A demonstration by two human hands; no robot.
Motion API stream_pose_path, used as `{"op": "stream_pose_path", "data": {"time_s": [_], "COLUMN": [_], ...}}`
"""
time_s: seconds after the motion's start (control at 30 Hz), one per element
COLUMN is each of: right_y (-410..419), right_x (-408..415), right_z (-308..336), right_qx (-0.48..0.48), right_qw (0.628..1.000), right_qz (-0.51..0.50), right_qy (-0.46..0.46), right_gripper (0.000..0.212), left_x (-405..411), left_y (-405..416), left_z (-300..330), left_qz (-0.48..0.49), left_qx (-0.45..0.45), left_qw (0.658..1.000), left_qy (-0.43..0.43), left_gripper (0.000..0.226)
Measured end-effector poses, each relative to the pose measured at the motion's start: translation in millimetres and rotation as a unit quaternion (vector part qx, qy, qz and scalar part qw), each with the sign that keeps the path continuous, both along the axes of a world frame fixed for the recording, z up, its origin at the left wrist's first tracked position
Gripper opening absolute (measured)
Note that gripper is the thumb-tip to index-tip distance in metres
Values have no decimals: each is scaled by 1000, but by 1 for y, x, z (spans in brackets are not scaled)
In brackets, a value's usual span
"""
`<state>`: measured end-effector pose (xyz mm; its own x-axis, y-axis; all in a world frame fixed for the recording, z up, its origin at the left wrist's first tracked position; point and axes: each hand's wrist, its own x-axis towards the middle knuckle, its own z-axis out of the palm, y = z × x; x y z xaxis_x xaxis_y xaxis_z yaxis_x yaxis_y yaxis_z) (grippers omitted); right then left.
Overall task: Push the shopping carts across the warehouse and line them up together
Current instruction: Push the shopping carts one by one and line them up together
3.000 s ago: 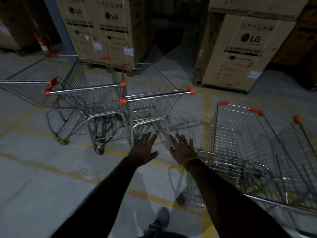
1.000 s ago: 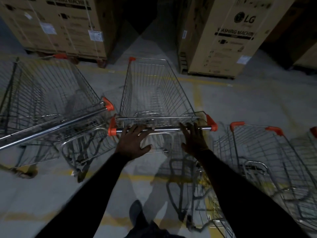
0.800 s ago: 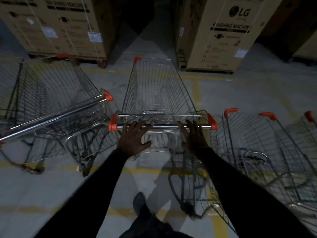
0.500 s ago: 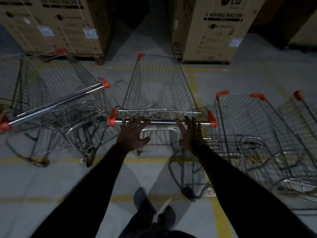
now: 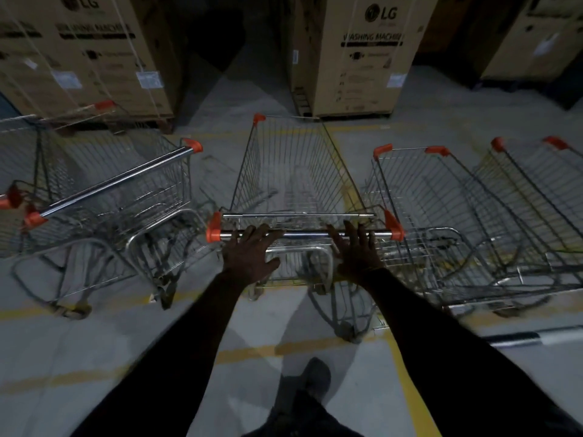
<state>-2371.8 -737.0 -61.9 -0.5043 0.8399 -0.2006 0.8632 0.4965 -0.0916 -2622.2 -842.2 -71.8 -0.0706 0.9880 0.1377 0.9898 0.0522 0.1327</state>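
A wire shopping cart (image 5: 296, 171) with orange corner caps stands straight ahead of me. Its steel handle bar (image 5: 306, 234) runs crosswise at arm's length. My left hand (image 5: 249, 253) rests on the bar's left part with fingers laid over it. My right hand (image 5: 356, 250) grips the right part the same way. A second cart (image 5: 110, 190) stands angled at the left, a little apart. Close on the right, a third cart (image 5: 435, 197) sits beside mine, and a fourth cart (image 5: 530, 184) is nested against it.
Tall cardboard washing-machine boxes stand behind, one stack (image 5: 82, 58) at the left and one box (image 5: 362, 58) at centre right, with a dark aisle between them. Yellow lines cross the grey floor. A loose cart handle bar (image 5: 536, 337) pokes in at the right.
Both hands reached for and took the middle cart's handle. The cart has rolled back from the boxes and now sits alongside the carts at the right.
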Motion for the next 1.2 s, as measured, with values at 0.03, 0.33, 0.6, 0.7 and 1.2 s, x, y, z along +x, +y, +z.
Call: {"op": "stream_pose_path", "data": {"time_s": [0.03,0.33,0.6,0.7,1.2], "right_y": [-13,-103,-146,-160,-215], "right_x": [2,28,50,58,93], "right_z": [2,5,4,9,4], "right_qx": [0,-22,-19,-23,-13], "right_qw": [1000,1000,1000,1000,999], "right_qz": [-4,-7,2,8,36], "right_qy": [3,14,12,19,34], "right_gripper": [101,107,98,98,112], "left_x": [2,26,53,62,104], "left_y": [-10,-96,-149,-163,-234], "left_z": [0,-1,-7,-7,-6], "left_qz": [-1,-16,-5,13,43], "left_qx": [-1,11,16,5,2], "left_qw": [1000,1000,1000,1000,999], "left_qy": [2,-20,-12,-9,6], "left_gripper": [69,69,73,72,74]}}
